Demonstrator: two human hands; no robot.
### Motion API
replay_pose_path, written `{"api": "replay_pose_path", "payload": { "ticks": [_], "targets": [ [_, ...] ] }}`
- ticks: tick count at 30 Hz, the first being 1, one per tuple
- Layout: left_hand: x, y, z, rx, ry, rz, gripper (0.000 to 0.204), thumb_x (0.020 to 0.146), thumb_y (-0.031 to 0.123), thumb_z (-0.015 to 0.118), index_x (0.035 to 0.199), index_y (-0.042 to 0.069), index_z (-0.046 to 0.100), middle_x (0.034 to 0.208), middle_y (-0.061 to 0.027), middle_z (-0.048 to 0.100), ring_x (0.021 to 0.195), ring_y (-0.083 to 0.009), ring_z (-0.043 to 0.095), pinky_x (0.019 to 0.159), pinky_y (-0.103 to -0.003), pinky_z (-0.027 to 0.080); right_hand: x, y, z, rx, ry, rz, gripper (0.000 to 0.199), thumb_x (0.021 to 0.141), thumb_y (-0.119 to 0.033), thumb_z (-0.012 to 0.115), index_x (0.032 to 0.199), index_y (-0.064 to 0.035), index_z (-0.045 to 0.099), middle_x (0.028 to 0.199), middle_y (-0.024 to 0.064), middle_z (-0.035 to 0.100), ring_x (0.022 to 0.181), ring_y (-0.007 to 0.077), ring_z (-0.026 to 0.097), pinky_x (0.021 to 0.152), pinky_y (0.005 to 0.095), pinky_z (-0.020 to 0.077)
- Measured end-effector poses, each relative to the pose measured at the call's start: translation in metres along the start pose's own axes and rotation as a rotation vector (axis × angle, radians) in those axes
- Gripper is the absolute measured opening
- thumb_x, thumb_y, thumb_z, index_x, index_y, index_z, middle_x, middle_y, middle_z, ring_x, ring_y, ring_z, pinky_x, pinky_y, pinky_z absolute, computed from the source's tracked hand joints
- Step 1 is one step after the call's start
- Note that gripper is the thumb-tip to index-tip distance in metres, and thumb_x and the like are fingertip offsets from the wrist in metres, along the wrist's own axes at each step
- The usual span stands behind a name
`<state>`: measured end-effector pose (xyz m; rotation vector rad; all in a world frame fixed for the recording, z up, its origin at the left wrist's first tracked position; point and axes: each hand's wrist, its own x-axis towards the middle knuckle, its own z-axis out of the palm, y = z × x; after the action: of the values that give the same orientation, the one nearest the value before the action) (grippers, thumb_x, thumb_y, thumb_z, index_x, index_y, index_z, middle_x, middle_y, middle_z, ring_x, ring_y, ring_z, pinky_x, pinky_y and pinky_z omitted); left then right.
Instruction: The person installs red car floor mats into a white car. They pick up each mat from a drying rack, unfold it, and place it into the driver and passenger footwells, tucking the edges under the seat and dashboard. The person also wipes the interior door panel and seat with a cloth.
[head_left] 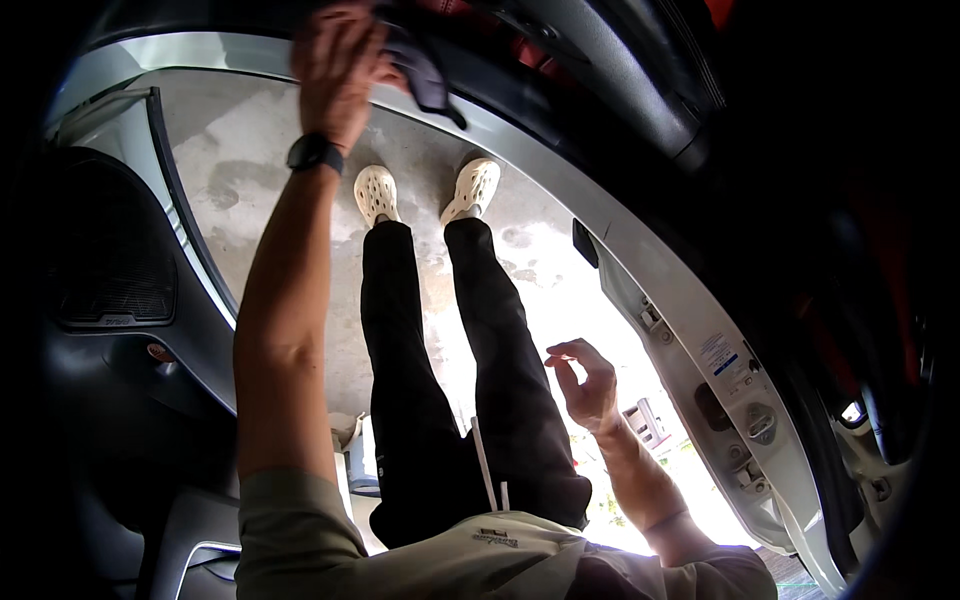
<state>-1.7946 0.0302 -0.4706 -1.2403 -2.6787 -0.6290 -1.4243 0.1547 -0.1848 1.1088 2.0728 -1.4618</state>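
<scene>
Cloth [425, 70], dark and bunched, is lying against the silver door sill [560, 165] of a car, pressed under the left hand [335, 70], whose grip is closing on it with fingers spread. It is trailing rightward along the sill from that hand. The right hand [585, 385] is hanging well apart, empty and loosely curled. Below, cream clogs [378, 193] are standing on stained concrete floor [250, 150].

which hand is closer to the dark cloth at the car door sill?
Left. The left hand is pressed on the dark cloth at the silver door sill, gripping it. The right hand hangs free far below it, fingers curled, holding nothing, above the concrete ground.
</scene>
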Motion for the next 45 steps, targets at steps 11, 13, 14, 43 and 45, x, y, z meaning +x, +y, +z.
{"api": "replay_pose_path", "payload": {
  "ticks": [11,13,14,43,45],
  "targets": [
    [-0.117,0.263,0.04,-0.764,-0.22,-0.617,0.059,0.106,0.039,0.031,0.152,0.002,0.032,0.158,-0.0271,0.025,0.147,-0.0451,0.022,0.119,-0.046,0.027,-0.031,0.039,-0.007,0.034,-0.049,0.127,0.02,0.088,0.008,0.055,0.102,0.0017,0.067,0.088,0.0127,0.069,0.081,0.0197,0.069,0.073,0.03,0.0546],
    [-0.116,0.364,-0.003,-1.089,-0.172,-0.736,0.052,0.098,0.019,0.048,0.147,0.003,0.042,0.153,-0.0264,0.034,0.142,-0.0466,0.031,0.115,-0.049,0.034,-0.03,0.034,-0.014,0.035,-0.032,0.16,0.019,0.089,0.007,0.055,0.101,0.0014,0.067,0.087,0.0122,0.069,0.078,0.0187,0.069,0.07,0.0296,0.0544],
    [-0.115,0.392,-0.027,-1.06,-0.22,-0.625,0.048,0.095,0.012,0.053,0.142,0.006,0.049,0.15,-0.0214,0.041,0.138,-0.0461,0.038,0.114,-0.05,0.036,-0.033,0.03,-0.016,0.036,-0.013,0.185,0.018,0.089,0.007,0.055,0.101,0.0013,0.067,0.086,0.0119,0.069,0.077,0.0183,0.069,0.069,0.0294,0.0543],
    [-0.115,0.226,-0.016,-1.231,-0.541,-0.715,0.021,0.101,0.015,0.042,0.099,0.005,0.059,0.086,-0.0142,0.064,0.082,-0.0335,0.064,0.082,-0.039,0.049,-0.022,0.065,-0.003,0.382,-0.107,0.323,0.016,0.098,-0.002,0.055,0.11,0.0014,0.064,0.09,0.0067,0.071,0.087,0.0143,0.067,0.08,0.0267,0.053],
    [-0.121,0.253,-0.07,-1.438,-0.67,-0.804,0.024,0.103,0.02,0.042,0.103,0.003,0.06,0.089,-0.014,0.065,0.083,-0.033,0.065,0.081,-0.039,0.05,-0.011,0.056,-0.014,0.361,-0.064,0.262,0.016,0.098,-0.003,0.055,0.112,0.0002,0.063,0.094,0.007,0.069,0.088,0.0144,0.067,0.079,0.0272,0.0533]
  ]
}}
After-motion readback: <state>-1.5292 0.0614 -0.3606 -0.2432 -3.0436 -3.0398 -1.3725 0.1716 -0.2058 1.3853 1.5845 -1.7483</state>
